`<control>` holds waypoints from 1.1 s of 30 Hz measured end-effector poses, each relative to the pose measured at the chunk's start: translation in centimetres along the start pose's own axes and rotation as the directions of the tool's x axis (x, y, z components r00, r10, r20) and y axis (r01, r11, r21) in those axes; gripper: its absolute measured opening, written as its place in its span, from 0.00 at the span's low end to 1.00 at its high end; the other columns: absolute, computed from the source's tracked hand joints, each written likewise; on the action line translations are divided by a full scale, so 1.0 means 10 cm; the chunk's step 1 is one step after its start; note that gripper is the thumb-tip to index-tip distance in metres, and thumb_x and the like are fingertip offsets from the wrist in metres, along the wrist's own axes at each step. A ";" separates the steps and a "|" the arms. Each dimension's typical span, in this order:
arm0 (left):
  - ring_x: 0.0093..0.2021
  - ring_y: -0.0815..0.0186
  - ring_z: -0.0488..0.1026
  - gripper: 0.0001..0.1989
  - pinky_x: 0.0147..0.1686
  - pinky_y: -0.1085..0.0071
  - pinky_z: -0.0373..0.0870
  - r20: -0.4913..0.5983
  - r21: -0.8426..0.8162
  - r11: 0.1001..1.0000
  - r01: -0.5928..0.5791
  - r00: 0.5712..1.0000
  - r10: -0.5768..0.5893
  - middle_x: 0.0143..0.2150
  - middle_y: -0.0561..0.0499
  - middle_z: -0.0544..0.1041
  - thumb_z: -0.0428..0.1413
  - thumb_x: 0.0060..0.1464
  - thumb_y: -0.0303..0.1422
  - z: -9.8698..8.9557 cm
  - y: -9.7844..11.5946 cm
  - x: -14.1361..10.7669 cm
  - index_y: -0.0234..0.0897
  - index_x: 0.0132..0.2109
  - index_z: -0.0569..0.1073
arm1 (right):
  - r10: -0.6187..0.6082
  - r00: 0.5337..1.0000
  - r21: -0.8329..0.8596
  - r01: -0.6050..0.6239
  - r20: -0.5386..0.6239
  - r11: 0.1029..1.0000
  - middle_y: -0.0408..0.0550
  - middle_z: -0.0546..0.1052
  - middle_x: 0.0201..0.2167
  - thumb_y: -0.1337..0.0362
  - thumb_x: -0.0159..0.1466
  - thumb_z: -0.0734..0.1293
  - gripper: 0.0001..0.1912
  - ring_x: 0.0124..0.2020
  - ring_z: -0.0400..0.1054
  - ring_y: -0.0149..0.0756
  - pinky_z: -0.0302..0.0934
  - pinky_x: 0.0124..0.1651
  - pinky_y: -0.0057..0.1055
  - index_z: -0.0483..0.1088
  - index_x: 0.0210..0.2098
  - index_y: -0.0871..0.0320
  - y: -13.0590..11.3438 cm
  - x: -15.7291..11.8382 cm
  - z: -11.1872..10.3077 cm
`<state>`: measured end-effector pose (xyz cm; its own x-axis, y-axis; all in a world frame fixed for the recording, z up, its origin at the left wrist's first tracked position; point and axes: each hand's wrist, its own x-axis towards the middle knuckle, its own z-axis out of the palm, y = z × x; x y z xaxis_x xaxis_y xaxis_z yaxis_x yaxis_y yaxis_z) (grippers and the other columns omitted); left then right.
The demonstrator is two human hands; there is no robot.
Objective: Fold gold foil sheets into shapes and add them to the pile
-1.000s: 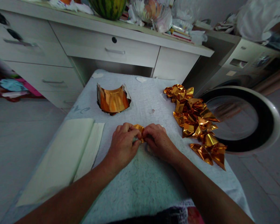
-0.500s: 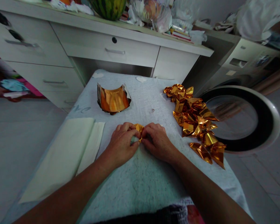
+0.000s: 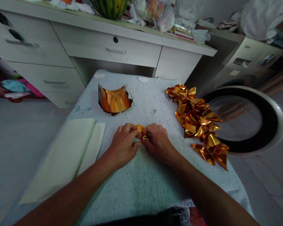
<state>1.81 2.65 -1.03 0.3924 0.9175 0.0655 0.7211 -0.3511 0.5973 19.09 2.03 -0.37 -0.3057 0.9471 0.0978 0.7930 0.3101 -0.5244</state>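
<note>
Between my two hands, low over the middle of the cloth-covered table, is a small piece of gold foil paper (image 3: 140, 128), mostly hidden by fingers. My left hand (image 3: 124, 142) pinches its left side with thumb and fingers. On its right side, my right hand (image 3: 158, 141) grips it the same way, the fingertips of both hands almost meeting. Beyond them stands a curved stack of gold foil sheets (image 3: 115, 101). To the right lies a heap of folded gold foil pieces (image 3: 195, 116), with several separate points and creases showing.
Pale yellow paper sheets (image 3: 63, 157) lie on the table's left, partly under my left forearm. A white drawer desk (image 3: 132, 53) stands behind, bearing a watermelon (image 3: 109, 8) and plastic bags. At right, a washing machine's round door (image 3: 271, 122) hangs open beside the table.
The fingers of both hands have shifted slightly on the foil, and a bit more of its gold surface shows between them. The stack and heap are unchanged.
</note>
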 end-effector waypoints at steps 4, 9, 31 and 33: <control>0.52 0.55 0.63 0.11 0.53 0.55 0.64 -0.004 -0.006 1.000 -0.002 1.000 0.002 0.50 0.49 0.68 0.55 0.50 0.23 0.00 0.00 0.00 0.40 0.40 0.74 | -0.002 1.000 0.033 0.001 0.015 0.999 0.46 0.71 0.41 0.72 0.60 0.64 0.09 0.44 0.61 0.41 0.51 0.47 0.38 0.66 0.39 0.55 0.01 0.00 -0.03; 0.52 0.54 0.63 0.11 0.54 0.53 0.63 -0.010 -0.008 1.000 -0.005 1.000 0.005 0.50 0.48 0.68 0.55 0.50 0.22 0.01 -0.01 0.00 0.39 0.40 0.75 | -0.009 0.999 0.070 0.006 0.045 0.998 0.47 0.71 0.42 0.76 0.58 0.63 0.13 0.44 0.61 0.41 0.52 0.48 0.39 0.66 0.41 0.55 0.04 -0.01 -0.05; 0.52 0.55 0.62 0.12 0.54 0.54 0.63 0.029 -0.051 0.998 -0.033 0.999 0.035 0.51 0.48 0.67 0.53 0.51 0.23 -0.05 -0.03 -0.02 0.41 0.42 0.73 | -0.169 0.984 -0.017 0.170 0.057 0.985 0.48 0.72 0.42 0.73 0.59 0.64 0.11 0.44 0.61 0.40 0.53 0.48 0.39 0.71 0.40 0.56 0.07 -0.08 -0.09; 0.51 0.56 0.63 0.11 0.53 0.54 0.64 0.024 -0.056 0.998 -0.037 0.999 0.039 0.50 0.48 0.68 0.53 0.51 0.23 -0.06 -0.03 -0.02 0.41 0.41 0.73 | -0.196 0.979 -0.039 0.198 0.050 0.979 0.48 0.73 0.44 0.71 0.63 0.65 0.11 0.45 0.62 0.40 0.53 0.49 0.39 0.74 0.42 0.54 0.08 -0.08 -0.09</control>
<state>1.22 2.68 -0.74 0.4334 0.8985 0.0696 0.6731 -0.3740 0.6380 20.44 1.61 -0.14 -0.4813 0.8625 0.1567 0.7363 0.4947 -0.4616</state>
